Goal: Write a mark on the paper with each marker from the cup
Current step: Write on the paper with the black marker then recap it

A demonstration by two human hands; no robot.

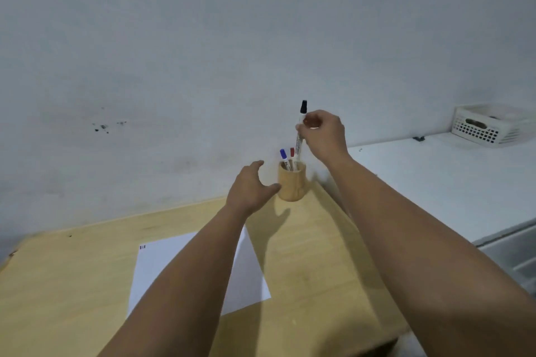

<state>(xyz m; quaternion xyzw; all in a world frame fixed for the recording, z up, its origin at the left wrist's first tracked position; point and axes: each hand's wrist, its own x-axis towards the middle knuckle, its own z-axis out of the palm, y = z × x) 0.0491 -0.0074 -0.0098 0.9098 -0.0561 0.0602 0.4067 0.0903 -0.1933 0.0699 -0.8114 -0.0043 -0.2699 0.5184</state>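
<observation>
So your right hand [323,136] pinches the black-capped marker [300,132] upright above the wooden cup [292,184], while your left hand [251,187] sits open, at the cup's 9 o'clock.

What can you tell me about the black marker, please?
The black marker has a slim white barrel with dark print and a black cap on top. It stands nearly upright, its lower end at the mouth of the wooden cup, beside the blue and red markers. The right hand pinches its upper barrel just under the cap. Whether its tip touches anything inside the cup is hidden.
</observation>
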